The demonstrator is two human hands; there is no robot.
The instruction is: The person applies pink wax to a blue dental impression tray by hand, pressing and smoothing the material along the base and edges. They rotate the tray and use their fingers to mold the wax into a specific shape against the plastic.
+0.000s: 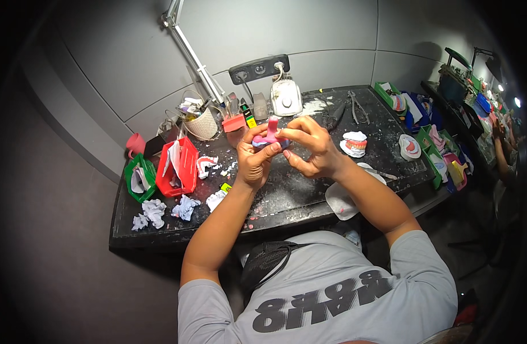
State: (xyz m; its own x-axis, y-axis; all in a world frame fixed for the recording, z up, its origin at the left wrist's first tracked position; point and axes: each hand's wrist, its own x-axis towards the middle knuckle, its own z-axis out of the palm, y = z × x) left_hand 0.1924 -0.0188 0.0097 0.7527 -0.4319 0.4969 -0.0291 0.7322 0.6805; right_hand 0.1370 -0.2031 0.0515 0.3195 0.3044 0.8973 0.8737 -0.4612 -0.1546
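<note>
Above the middle of the black workbench, my left hand [255, 163] grips a pink dental impression tray [272, 129] with an upright handle. Whitish-blue material shows along the tray's lower side. My right hand [314, 146] is closed at the tray's right side, its fingers bent and fingertips against the tray near the handle. Part of the tray is hidden by the fingers. To the right of my right hand sits a white plaster dental model [353, 144] with a pink band and teeth. A second plaster model [409, 147] with a pink patch lies farther right.
Red [180, 167] and green bins [140, 179], crumpled paper [154, 212] and a pink-and-white arch [206, 166] lie left. Behind are a tool cup [201, 123], lamp arm [197, 63] and white control box [285, 97]. Pliers [358, 109] and a knife [379, 172] lie right.
</note>
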